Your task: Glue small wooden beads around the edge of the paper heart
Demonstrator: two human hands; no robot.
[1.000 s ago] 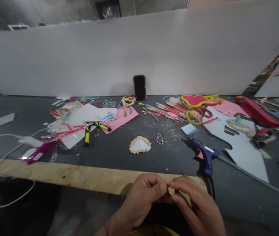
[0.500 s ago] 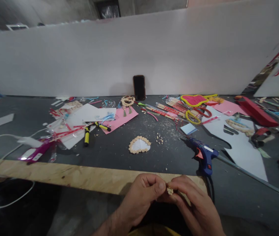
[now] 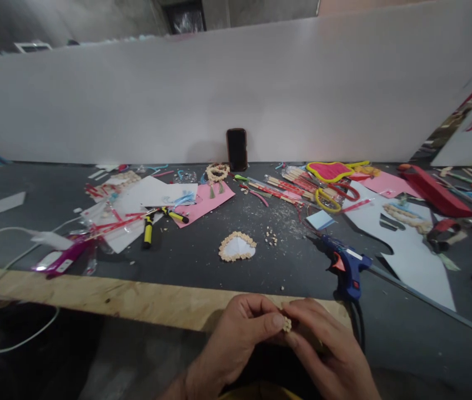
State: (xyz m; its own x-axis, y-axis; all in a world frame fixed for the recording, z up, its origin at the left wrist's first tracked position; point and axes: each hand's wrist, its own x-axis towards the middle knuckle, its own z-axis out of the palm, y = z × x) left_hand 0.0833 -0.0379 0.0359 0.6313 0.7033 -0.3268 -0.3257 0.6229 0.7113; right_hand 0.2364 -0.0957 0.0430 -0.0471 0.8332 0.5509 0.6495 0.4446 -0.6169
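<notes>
Head view: the left hand (image 3: 244, 328) and right hand (image 3: 330, 339) pinch a small beige cluster (image 3: 287, 324) between them, near the bench (image 3: 177, 258) edge; uneven pressure could crumble it or let it fall.

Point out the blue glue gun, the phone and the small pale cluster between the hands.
Blue glue gun (image 3: 352, 270): head view, on its upper handle.
Phone (image 3: 236, 150): head view, middle of its dark face.
Small pale cluster (image 3: 287, 324): head view, on its exposed side.

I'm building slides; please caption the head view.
Left hand and right hand hold a small pale cluster; a paper cutout and glue gun lie on the table.
</notes>
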